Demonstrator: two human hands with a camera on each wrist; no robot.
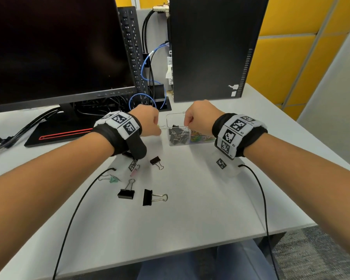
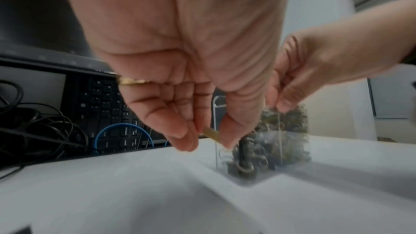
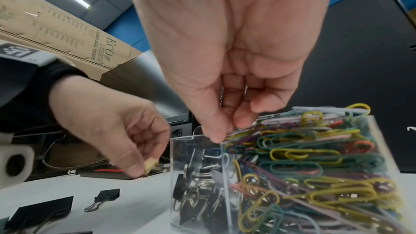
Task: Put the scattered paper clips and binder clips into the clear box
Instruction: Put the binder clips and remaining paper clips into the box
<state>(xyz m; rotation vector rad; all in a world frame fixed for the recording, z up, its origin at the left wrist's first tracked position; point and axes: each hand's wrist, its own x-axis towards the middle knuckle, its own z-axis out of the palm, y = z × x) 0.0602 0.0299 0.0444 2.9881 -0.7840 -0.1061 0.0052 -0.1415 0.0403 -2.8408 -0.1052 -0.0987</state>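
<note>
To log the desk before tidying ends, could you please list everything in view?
table: one, white, underneath everything
clear box: one, transparent, mid-table
boxed binder clips: many, black, left compartment
paper clips: many, mixed colours, right compartment
loose binder clips: three, black, near side
green clip: one, near left
pink clip: one, beside green
pale yellow clip: one, pinched
monitor: one, black, back left
keyboard: one, black, upright
computer tower: one, black, back right
left hand: pinches yellow clip
right hand: fingertips at box divider
</note>
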